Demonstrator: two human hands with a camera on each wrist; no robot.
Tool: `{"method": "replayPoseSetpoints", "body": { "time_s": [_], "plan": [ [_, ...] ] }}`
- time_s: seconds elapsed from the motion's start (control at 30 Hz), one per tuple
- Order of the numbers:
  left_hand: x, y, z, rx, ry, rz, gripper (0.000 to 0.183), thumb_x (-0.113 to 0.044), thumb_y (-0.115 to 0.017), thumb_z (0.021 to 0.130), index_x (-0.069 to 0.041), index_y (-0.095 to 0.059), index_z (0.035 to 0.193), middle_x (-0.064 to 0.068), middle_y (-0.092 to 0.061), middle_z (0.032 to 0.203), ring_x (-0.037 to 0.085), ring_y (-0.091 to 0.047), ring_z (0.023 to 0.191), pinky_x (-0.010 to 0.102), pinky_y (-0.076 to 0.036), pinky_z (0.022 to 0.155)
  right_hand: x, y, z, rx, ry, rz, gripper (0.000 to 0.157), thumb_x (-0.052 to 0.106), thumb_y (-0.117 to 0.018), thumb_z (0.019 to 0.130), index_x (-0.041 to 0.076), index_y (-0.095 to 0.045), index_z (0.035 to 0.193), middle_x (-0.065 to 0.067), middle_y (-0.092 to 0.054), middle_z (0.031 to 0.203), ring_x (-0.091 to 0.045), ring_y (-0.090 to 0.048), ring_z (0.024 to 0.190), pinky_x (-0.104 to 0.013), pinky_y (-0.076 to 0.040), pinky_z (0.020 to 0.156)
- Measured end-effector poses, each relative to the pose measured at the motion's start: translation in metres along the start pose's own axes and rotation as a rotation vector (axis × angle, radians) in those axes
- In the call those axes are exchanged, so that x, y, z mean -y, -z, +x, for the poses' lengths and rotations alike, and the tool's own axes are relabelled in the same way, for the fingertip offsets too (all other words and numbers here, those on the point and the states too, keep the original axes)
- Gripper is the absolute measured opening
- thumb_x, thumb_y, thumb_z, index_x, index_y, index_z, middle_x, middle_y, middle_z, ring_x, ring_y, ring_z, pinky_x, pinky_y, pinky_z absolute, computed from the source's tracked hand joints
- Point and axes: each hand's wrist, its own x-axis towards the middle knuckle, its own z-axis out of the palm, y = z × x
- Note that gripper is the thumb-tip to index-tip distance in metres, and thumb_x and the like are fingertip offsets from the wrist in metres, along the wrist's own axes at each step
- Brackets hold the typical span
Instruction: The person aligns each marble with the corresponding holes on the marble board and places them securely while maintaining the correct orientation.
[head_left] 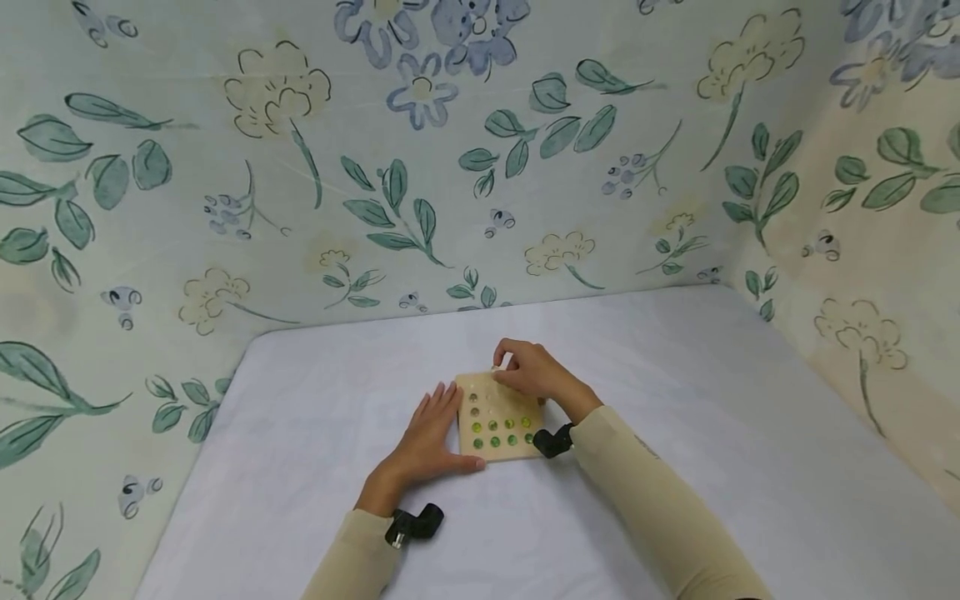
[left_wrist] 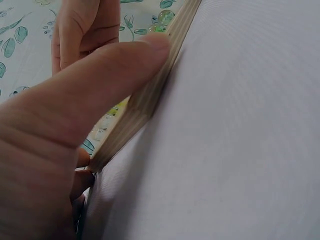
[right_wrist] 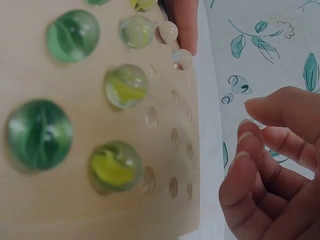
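Observation:
A pale wooden board (head_left: 517, 410) with rows of round hollows lies on the table. Green marbles (right_wrist: 40, 134) fill its near row and yellow-green marbles (right_wrist: 116, 166) the row beyond. Two clear marbles (right_wrist: 167, 32) sit along the left side; other hollows hold nothing. My left hand (head_left: 427, 437) lies against the board's left edge, fingers extended, its thumb (left_wrist: 145, 52) touching the near edge. Over the far part of the board, my right hand (head_left: 536, 373) pinches a small clear marble (right_wrist: 256, 123), mostly hidden between thumb and fingertips.
White cloth (head_left: 337, 383) covers the table around the board. Floral fabric (head_left: 420, 208) rises behind the table and at both sides. A black wrist camera (head_left: 553, 442) on the right arm overhangs the board's near right corner; another (head_left: 416, 523) is on the left wrist.

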Motion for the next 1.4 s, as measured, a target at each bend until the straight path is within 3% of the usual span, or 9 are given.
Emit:
{"method": "replayPoseSetpoints", "body": {
  "time_s": [0.47, 0.97, 1.4],
  "plan": [
    [-0.001, 0.000, -0.003, 0.012, -0.024, 0.013, 0.123, -0.071, -0.072, 0.067, -0.005, -0.015, 0.155, 0.007, -0.011, 0.161, 0.024, 0.000, 0.148, 0.043, 0.000, 0.119, 0.007, -0.013, 0.018, 0.070, 0.011, 0.030, 0.012, 0.021, -0.066, 0.093, 0.016, -0.059, 0.100, -0.004, -0.063, 0.075, -0.018, -0.058, 0.062, -0.025, -0.048, 0.055],
    [0.000, -0.001, -0.003, 0.009, -0.037, 0.009, 0.120, -0.071, -0.070, 0.069, -0.006, -0.016, 0.155, 0.008, -0.012, 0.161, 0.023, 0.000, 0.148, 0.043, 0.000, 0.119, 0.006, -0.020, 0.024, 0.126, 0.037, 0.022, 0.010, 0.018, -0.063, 0.094, 0.013, -0.060, 0.101, -0.006, -0.064, 0.074, -0.018, -0.062, 0.059, -0.025, -0.050, 0.055],
    [0.004, 0.003, 0.000, 0.014, -0.040, 0.032, 0.121, -0.073, -0.068, 0.070, -0.007, -0.014, 0.155, 0.006, -0.009, 0.161, 0.023, 0.002, 0.148, 0.043, 0.002, 0.119, 0.008, -0.020, 0.033, 0.168, -0.003, 0.008, 0.009, 0.019, -0.063, 0.094, 0.014, -0.061, 0.101, -0.005, -0.063, 0.075, -0.016, -0.059, 0.059, -0.023, -0.050, 0.056]
  ]
}}
